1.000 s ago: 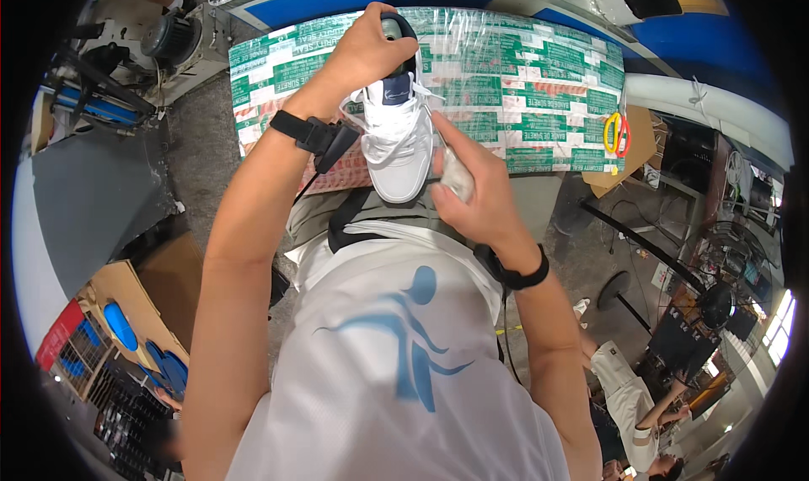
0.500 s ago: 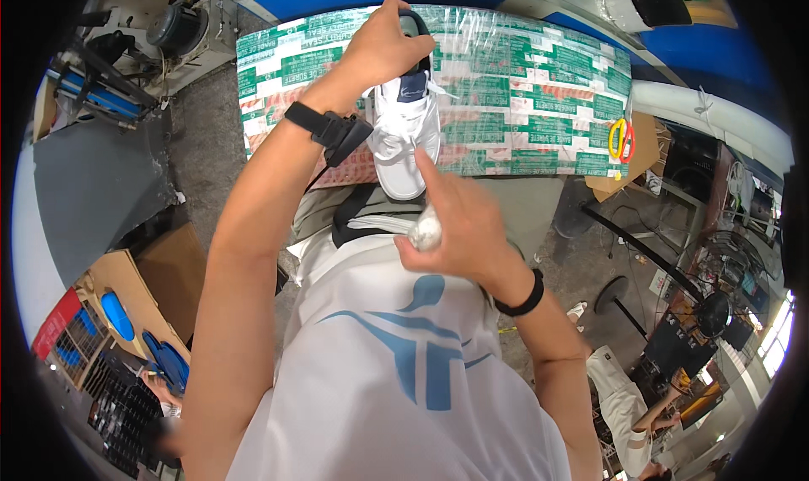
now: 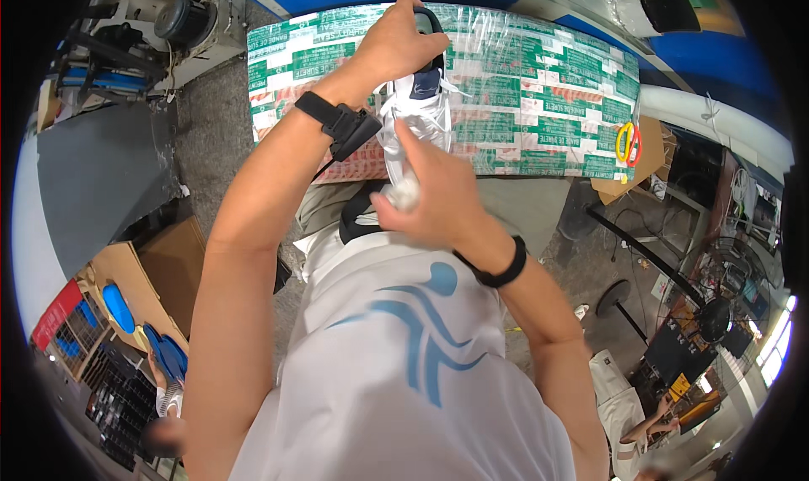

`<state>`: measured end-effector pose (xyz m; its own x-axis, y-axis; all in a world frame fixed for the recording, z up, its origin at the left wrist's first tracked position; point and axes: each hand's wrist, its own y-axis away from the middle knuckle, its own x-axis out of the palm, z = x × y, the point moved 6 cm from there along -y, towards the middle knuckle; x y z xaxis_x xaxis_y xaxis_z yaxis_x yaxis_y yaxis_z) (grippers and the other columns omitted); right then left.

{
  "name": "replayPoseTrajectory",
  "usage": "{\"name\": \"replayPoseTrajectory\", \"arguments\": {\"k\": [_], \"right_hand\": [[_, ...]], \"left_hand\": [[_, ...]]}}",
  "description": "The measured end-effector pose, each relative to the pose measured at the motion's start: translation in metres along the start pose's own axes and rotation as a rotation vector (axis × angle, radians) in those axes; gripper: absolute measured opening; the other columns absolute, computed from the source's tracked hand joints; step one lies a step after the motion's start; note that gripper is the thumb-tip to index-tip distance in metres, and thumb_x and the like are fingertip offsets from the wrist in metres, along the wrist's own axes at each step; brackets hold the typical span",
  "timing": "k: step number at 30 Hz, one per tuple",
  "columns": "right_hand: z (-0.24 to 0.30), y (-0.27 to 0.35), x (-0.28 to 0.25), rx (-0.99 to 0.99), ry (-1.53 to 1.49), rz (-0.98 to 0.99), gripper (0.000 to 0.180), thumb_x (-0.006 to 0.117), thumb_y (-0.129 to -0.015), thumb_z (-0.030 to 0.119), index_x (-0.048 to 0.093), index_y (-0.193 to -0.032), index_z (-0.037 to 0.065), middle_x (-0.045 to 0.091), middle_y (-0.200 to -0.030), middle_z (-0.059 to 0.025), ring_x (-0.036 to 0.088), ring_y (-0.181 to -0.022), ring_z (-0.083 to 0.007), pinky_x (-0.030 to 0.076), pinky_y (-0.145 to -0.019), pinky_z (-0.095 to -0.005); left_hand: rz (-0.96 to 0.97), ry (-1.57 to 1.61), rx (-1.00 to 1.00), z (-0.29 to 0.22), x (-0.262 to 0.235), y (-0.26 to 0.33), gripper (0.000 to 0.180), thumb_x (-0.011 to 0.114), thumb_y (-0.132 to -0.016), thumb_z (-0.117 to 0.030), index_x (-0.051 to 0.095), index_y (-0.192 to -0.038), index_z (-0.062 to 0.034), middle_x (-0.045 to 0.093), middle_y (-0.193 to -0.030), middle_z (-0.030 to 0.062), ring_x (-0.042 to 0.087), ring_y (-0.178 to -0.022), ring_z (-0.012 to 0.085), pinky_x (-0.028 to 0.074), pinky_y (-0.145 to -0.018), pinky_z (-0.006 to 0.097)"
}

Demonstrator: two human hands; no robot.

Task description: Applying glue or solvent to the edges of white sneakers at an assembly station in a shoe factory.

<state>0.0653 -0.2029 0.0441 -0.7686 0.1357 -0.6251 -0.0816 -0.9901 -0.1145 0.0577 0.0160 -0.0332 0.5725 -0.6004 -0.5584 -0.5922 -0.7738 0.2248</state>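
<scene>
A white lace-up sneaker [image 3: 431, 114] with a dark tongue lies on the table, its toe toward me. My left hand [image 3: 396, 43] is closed round its heel collar at the far end. Over the toe half is my right hand [image 3: 445, 184], index finger stretched along the laces. Its other fingers are curled round a small white wad [image 3: 407, 192], whose material I cannot make out. The right hand hides much of the toe.
Green and white printed tape covers the table top [image 3: 497, 102]. Yellow and red handled scissors [image 3: 628, 144] lie at its right edge, above a cardboard box [image 3: 645, 157]. A black fan [image 3: 715, 312] stands to the right. Other people show at the lower left and lower right.
My right hand has moved left and now covers more of the toe, with the white wad still in it. The left hand keeps its hold on the heel.
</scene>
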Motion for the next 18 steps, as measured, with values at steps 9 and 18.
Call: {"name": "replayPoseTrajectory", "arguments": {"k": [9, 18], "right_hand": [[-0.003, 0.021, -0.027, -0.098, 0.152, 0.078, 0.110, 0.092, -0.074, 0.040, 0.046, -0.162, -0.007, 0.070, -0.101, -0.0148, 0.071, -0.086, -0.0324, 0.057, -0.072, -0.0444], [-0.004, 0.010, 0.003, -0.087, 0.018, -0.027, 0.104, 0.092, -0.075, 0.040, 0.050, -0.155, -0.013, 0.070, -0.097, -0.0164, 0.070, -0.078, -0.0343, 0.058, -0.068, -0.0447]], "left_hand": [[0.005, 0.018, 0.062, 0.001, -0.004, -0.001, 0.091, 0.083, -0.087, -0.043, 0.050, -0.153, 0.0101, 0.077, -0.114, 0.0261, 0.080, -0.098, 0.0331, 0.063, -0.088, 0.041], [0.008, 0.022, 0.061, -0.006, -0.004, 0.000, 0.088, 0.083, -0.088, -0.041, 0.051, -0.152, 0.0090, 0.079, -0.106, 0.0232, 0.080, -0.096, 0.0319, 0.062, -0.088, 0.040]]}}
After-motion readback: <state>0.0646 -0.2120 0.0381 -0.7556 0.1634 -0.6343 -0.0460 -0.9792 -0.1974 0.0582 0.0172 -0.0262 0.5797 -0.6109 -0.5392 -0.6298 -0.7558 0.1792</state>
